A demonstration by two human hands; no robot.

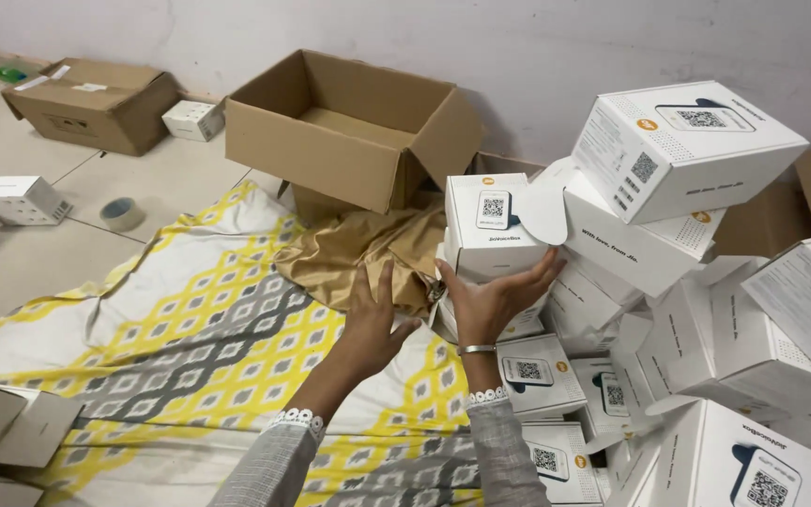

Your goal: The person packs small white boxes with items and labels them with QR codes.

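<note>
A small white cardboard carton with a picture of a dark device on its front [488, 223] stands upright at the near edge of a heap of like white cartons, just in front of an open brown corrugated box. The right hand [492, 299] is under it, palm up and fingers [539, 272] spread along the carton's lower right edge, touching it; the grip is open, a flat cradle rather than a clasp, and a thin metal bangle sits on the wrist. The left hand [371, 319] is raised just to the left of the carton, fingers splayed and apart from it, holding nothing. Both forearms wear grey checked sleeves with white lace cuffs. Behind the left hand lies a crumpled sheet of glossy tan fabric [368, 252], touching the foot of the open brown box [349, 131]. The heap of white cartons [687, 282] rises to the right, tilted at many angles, the topmost one leaning against the pale wall. Under the arms a yellow, grey and white patterned cloth [190, 347] is spread over the tiled floor. Far left stand a closed brown box [96, 103], two stray white cartons and a roll of tape [122, 213].
</note>
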